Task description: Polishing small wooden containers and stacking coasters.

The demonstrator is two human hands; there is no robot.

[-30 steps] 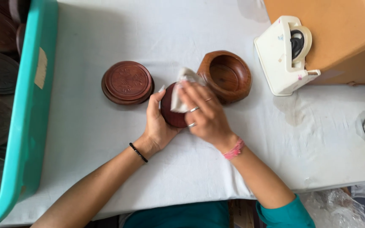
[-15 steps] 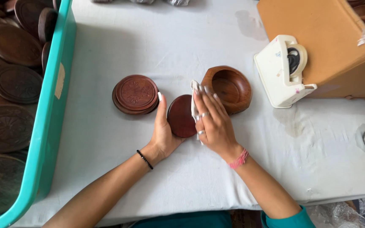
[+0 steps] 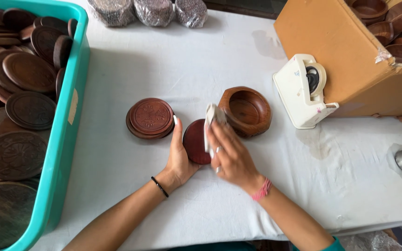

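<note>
1. Left hand (image 3: 178, 158): it stands on edge on the surface (image 3: 201, 60), palm turned toward 3 o'clock. The fingers are straight and held together, cupping the left rim of the disc (image 3: 194, 141). A dark band sits on the wrist.
2. Right hand (image 3: 231, 155): the fingers are flat and slightly spread, pressing a cloth (image 3: 211, 118) against the face of the disc. They are not curled around anything. Rings show on two fingers, and a pink band is at the wrist.
3. Disc: round, reddish-brown, smooth-faced. It is held up on its edge between the two hands at the centre of the surface. Its right part is hidden behind the cloth and the right hand.
4. Cloth: white and crumpled. Its upper end stands clear of the fingertips, toward 12 o'clock.
5. Bowl (image 3: 245, 111): wooden and hollow, lying just beside the cloth at 2 o'clock from the disc. I cannot tell whether the two touch.
6. Lid (image 3: 151, 118): carved and round, resting flat on a like piece at 10 o'clock from the disc, near the left hand but apart from it.
7. Bin (image 3: 68, 116): teal, at 9 o'clock, filled with dark carved discs.
8. Dispenser (image 3: 303, 93): white, for tape, at 2 o'clock, set against a box (image 3: 340, 51) of cardboard that holds more bowls.
9. Surface: covered with a white sheet.
</note>
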